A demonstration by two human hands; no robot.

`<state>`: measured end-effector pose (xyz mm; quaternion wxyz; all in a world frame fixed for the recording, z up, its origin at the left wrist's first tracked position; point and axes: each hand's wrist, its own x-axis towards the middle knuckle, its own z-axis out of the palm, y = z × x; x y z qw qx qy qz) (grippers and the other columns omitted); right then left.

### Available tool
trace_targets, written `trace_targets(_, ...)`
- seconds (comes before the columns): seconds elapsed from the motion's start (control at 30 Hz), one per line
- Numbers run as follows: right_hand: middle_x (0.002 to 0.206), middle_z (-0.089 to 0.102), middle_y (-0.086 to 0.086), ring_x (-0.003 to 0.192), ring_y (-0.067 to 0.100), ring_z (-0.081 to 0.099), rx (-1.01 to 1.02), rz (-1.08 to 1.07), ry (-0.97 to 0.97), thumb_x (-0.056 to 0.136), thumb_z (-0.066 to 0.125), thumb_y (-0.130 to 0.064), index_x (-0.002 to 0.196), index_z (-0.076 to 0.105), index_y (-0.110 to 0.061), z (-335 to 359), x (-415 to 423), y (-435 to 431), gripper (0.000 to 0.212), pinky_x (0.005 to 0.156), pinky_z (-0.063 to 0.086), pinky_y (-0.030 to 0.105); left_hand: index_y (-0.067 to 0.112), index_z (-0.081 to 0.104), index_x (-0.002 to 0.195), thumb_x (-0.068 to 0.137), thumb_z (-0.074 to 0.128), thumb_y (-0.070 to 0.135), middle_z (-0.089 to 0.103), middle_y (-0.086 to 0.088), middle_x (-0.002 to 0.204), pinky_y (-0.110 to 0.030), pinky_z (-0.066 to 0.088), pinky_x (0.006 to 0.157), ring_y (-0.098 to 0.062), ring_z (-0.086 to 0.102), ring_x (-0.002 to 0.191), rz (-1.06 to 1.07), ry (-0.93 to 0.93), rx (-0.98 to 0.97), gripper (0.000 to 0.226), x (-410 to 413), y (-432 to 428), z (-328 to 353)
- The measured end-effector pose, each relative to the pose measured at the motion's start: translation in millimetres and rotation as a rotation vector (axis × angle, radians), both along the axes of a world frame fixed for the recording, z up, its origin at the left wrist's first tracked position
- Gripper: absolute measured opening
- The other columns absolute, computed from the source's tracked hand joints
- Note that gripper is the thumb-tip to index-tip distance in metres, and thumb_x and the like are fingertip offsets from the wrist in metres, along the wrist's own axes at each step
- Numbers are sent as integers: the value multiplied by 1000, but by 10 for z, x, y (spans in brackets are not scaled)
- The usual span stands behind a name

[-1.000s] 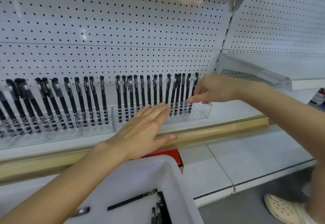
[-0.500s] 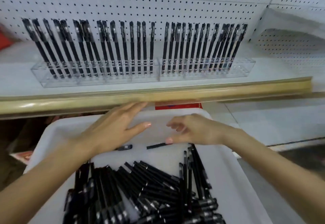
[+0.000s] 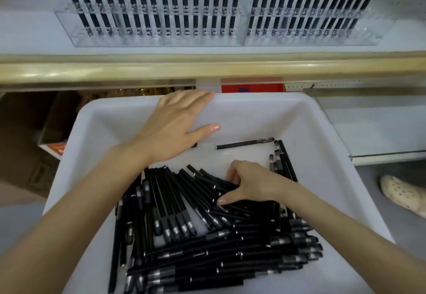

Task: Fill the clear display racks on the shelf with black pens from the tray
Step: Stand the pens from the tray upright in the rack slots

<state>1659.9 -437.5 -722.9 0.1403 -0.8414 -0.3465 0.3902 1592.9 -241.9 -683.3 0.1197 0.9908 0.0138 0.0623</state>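
1. pens (image 3: 207, 236): black, heaped crosswise in the near half of the white tray (image 3: 334, 155). one stray pen (image 3: 244, 143) lies alone on the tray's bare floor, beyond the heap.
2. handling: judge each pen light, stiff and smooth-barrelled, so a loose bundle will likely slide and fan out. take hold at mid-barrel rather than at the cap end, and keep the barrels parallel.
3. your right hand (image 3: 251, 185): fingers curled into the top of the heap, thumb laid against the barrels, apparently grasping a few pens.
4. your left hand (image 3: 177, 127): released, fingers straight, resting on the tray's far wall.
5. racks (image 3: 149, 37): two clear racks side by side on the shelf (image 3: 27, 33), with pens standing upright along most of their length. the outermost ends look unfilled, so judge the filling nearly done.
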Motion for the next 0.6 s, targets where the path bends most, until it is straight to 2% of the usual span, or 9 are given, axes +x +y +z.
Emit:
trace_targets(0.07,94,59,-1,91,15,57,2,-22,39,71,81,-43,102,64,-10,-42,14,10,48,77,47,25,23,22,152,82,12,72,24,5,157,-16,-2,106,-14,17,142,3,-12,-1,86,-6,-3,-8)
trace_targets(0.17,77,57,-8,73,7,53,48,-65,106,67,85,-39,86,67,-15,-102,49,-1,36,64,40,18,23,24,151,82,12,72,23,6,157,-15,-3,105,-13,18,141,9,-29,-4,86,-2,-23,-8)
trace_targets(0.27,71,58,-8,66,3,52,110,-108,128,66,86,-36,82,71,-11,-127,101,-22,33,64,41,17,24,25,151,80,11,72,24,7,157,-14,-1,103,-13,18,141,9,-35,-26,87,10,-13,12)
trace_targets(0.37,59,51,-3,49,1,44,174,-146,156,70,84,-31,77,68,0,-91,133,-26,35,51,34,11,25,26,151,80,11,72,25,9,156,-13,0,102,-11,18,140,9,-44,-59,86,3,-2,8)
trace_targets(0.4,58,47,0,48,3,41,193,-161,169,71,83,-30,75,65,5,-87,146,-27,39,50,32,12,25,26,151,80,11,72,25,9,156,-13,0,102,-10,18,139,10,-48,-67,86,-4,-1,5)
trace_targets(0.5,59,44,16,57,17,40,259,-152,211,70,82,-37,72,61,10,-96,168,-26,52,62,34,26,26,27,150,81,12,71,26,9,156,-11,-1,101,-8,17,138,12,-54,-80,84,-16,-1,-1)
trace_targets(0.57,66,59,25,63,21,50,288,-151,233,73,79,-39,72,69,2,-90,173,-26,42,70,45,37,26,28,150,81,12,72,26,10,156,-11,-1,102,-9,17,139,12,-53,-97,84,-10,5,-3)
trace_targets(0.6,73,66,24,66,20,57,307,-160,245,77,77,-35,74,72,-1,-89,180,-29,34,78,50,41,27,28,150,81,12,72,26,10,155,-11,0,102,-9,18,139,10,-52,-108,84,-6,5,-4)
